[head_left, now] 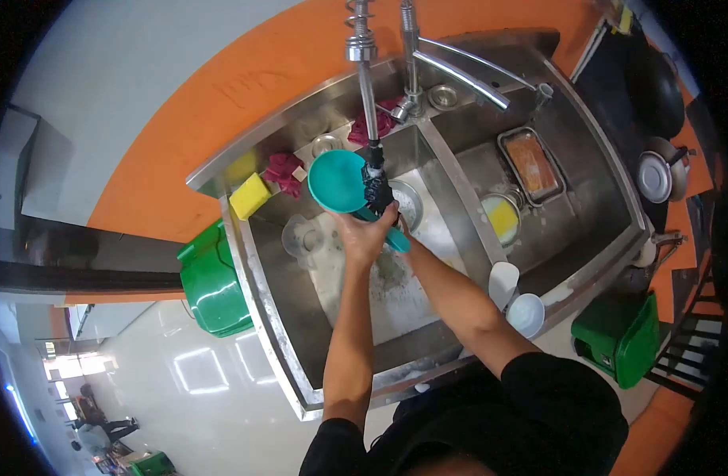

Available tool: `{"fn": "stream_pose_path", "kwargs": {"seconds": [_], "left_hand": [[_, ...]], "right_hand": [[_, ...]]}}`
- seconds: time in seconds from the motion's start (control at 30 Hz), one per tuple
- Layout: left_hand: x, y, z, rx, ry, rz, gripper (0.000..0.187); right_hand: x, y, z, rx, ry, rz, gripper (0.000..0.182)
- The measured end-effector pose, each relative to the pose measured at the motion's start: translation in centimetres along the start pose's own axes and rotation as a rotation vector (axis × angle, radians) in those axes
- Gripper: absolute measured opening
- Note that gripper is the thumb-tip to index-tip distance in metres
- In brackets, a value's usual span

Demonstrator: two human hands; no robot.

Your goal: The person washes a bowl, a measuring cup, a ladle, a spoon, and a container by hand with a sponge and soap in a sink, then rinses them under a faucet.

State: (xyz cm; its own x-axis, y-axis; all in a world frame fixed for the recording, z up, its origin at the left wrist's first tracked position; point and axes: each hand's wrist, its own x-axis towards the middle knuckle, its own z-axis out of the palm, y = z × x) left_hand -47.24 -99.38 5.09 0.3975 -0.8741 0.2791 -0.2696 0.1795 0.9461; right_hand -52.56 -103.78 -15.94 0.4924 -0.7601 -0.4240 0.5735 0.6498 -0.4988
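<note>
My left hand (359,240) is closed on a teal plastic dipper (337,182), its round bowl tilted toward me and its handle slanting down to the right. Close beside it, partly hidden by the left hand and the dipper's handle, my right hand (403,229) is at the black spray nozzle (376,189) of the hanging spring faucet. Its fingers are largely out of sight but appear wrapped round the nozzle. Beneath both hands lies the left sink basin (415,309), with a round metal bowl (409,205) and a clear plastic container (302,237) in it.
A yellow sponge (250,196) and dark red cloth (284,173) lie on the left ledge. The right basin holds a metal tray (532,165) and a pot with yellow contents (502,217). A white bowl (526,315) stands at the front edge. Green bins (215,279) flank the sink.
</note>
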Motion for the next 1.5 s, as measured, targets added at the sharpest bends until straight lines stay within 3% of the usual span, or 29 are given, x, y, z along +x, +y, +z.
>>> {"fn": "stream_pose_path", "kwargs": {"seconds": [0.1,0.17,0.23,0.3,0.37,0.4,0.47,0.5,0.57,0.63,0.67,0.7,0.73,0.77,0.83,0.87,0.9,0.97,1.03,1.1,1.23,1.3,1.33,1.4,1.5], "left_hand": [[-0.7,0.8,-0.1,-0.026,0.006,-0.028,0.088],[-1.2,3.0,-0.3,-0.355,-0.075,-0.253,0.082],[-1.4,2.5,-0.3,-0.404,-0.086,-0.249,0.077],[-1.3,2.0,-0.6,-0.203,-0.034,-0.183,0.076],[-0.9,2.6,-1.0,-0.225,-0.074,-0.206,0.077],[-0.8,3.0,-1.1,-0.238,-0.116,-0.235,0.078],[-0.6,1.6,-1.6,-0.294,-0.142,-0.236,0.078],[-0.5,0.7,-1.8,-0.339,-0.181,-0.235,0.078],[-1.2,-0.7,-2.3,-0.388,-0.122,-0.220,0.074],[-2.9,-1.2,-3.3,-0.427,-0.062,-0.215,0.070],[-3.3,-1.2,-3.8,-0.534,-0.003,-0.427,0.067],[-4.1,-1.3,-4.3,-0.640,0.059,-0.644,0.064],[-5.1,-2.8,-4.2,-0.552,0.122,-0.646,0.059],[-6.1,-6.0,-4.0,-0.557,0.125,-0.635,0.059],[-8.6,-12.3,-3.6,-0.054,0.122,-0.446,0.059],[-9.4,-12.7,-3.4,0.115,0.053,-0.498,0.060],[-9.8,-12.4,-3.0,0.107,0.064,-0.505,0.060],[-10.2,-11.9,-2.2,0.514,-0.112,-0.481,0.063],[-10.3,-12.5,-1.9,0.476,-0.140,-0.426,0.061],[-10.0,-14.9,-1.7,0.658,-0.292,-0.231,0.057],[-8.0,-11.5,-2.5,0.628,-0.352,-0.350,0.058],[-8.2,-11.5,-2.9,0.596,-0.214,0.052,0.064],[-8.5,-11.4,-2.9,0.596,-0.213,0.053,0.064],[-9.1,-11.6,-3.1,0.703,-0.158,0.282,0.068],[-9.5,-12.3,-3.1,0.698,-0.207,0.196,0.065]], "right_hand": [[0.5,0.2,-0.3,-0.054,-0.006,0.010,0.038],[0.9,0.3,-0.4,-0.121,-0.010,0.019,0.038],[1.1,0.4,-0.3,-0.247,-0.013,0.028,0.038],[0.8,0.1,-0.5,-0.496,-0.016,0.044,0.038],[0.0,-1.6,-1.2,-0.877,-0.002,0.073,0.038],[-1.1,-3.0,-1.2,-0.910,0.033,0.058,0.039],[-8.6,-9.7,5.1,-0.462,0.012,-0.120,0.047],[-7.8,-11.3,5.9,-0.202,-0.040,-0.130,0.054],[-12.4,-15.2,11.9,-0.082,-0.117,-0.123,0.050],[-12.4,-16.4,14.4,-0.415,-0.341,-0.394,0.046],[-11.4,-16.6,15.0,-0.419,-0.351,-0.397,0.046],[-10.3,-16.6,15.3,-0.630,-0.229,-0.457,0.041],[-9.5,-16.4,15.7,-0.839,-0.103,-0.519,0.038],[-9.2,-16.3,16.2,-0.844,-0.112,-0.527,0.038],[-9.2,-15.3,16.6,-0.860,0.124,-0.630,0.036],[-8.7,-14.3,16.8,-0.648,0.133,-0.701,0.040],[-9.1,-13.9,17.1,-0.659,0.126,-0.693,0.040],[-10.1,-12.9,17.5,-0.605,0.122,-0.658,0.041],[-10.3,-11.6,17.7,-0.619,0.086,-0.635,0.046],[-10.5,-11.2,17.8,-0.755,0.137,-0.726,0.045],[-10.3,-11.8,17.0,-0.754,0.137,-0.754,0.043],[-10.6,-11.9,16.6,-0.663,0.105,-0.787,0.038],[-10.6,-12.0,16.2,-0.625,0.162,-0.794,0.037],[-10.7,-12.0,16.0,-0.531,0.182,-0.766,0.036],[-11.7,-10.5,16.3,-0.628,0.154,-0.710,0.039]]}}
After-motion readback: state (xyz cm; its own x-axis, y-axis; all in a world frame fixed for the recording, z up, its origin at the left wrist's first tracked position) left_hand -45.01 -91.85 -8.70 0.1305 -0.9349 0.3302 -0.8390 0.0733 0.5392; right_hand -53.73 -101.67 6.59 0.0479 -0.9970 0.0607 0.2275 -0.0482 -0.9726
